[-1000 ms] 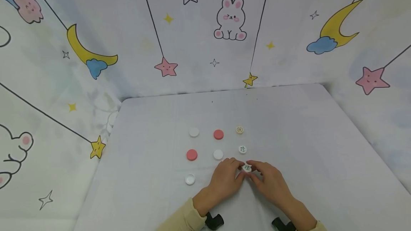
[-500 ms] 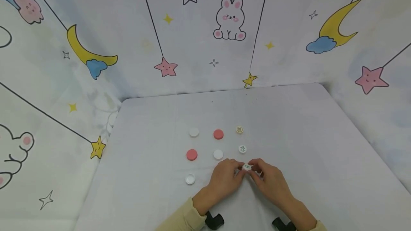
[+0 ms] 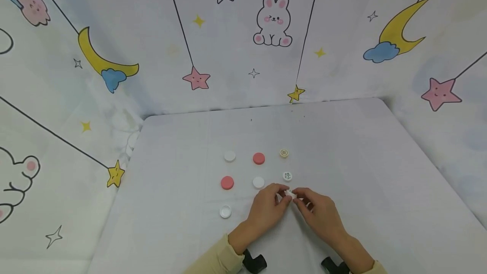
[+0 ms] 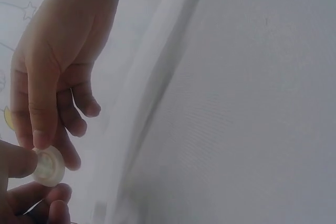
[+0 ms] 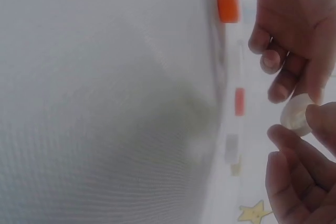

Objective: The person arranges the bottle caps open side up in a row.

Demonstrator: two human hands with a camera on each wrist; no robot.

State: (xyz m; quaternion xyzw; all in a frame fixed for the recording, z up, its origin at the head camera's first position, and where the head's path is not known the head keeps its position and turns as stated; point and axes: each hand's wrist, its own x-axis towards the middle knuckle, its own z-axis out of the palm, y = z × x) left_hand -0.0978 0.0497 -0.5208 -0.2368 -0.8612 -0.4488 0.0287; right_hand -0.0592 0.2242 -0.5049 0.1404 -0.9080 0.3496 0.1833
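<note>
Both hands meet over a small white bottle cap [image 3: 291,194]. My left hand [image 3: 268,208] pinches it between thumb and index finger from the left. From the right, my right hand [image 3: 320,214] has its thumb and index fingertips at the cap's rim. The left wrist view shows the cap [image 4: 50,166] tilted, a ridged round face partly covered by the left thumb. In the right wrist view the cap [image 5: 296,115] sits between both hands' fingertips.
Beyond and left of the hands lie several caps: red ones [image 3: 258,158] [image 3: 227,182], white ones [image 3: 230,156] [image 3: 258,182] [image 3: 225,211], a gold-patterned one [image 3: 283,153] and a white one with dark marks [image 3: 287,176]. The white table [image 3: 171,147] meets a cartoon-printed backdrop [image 3: 243,45].
The held cap has tilted and shifted slightly away and left; its dark-marked face, seen earlier, no longer shows in the head view. The right fingertips have eased a little apart. The other caps stay put.
</note>
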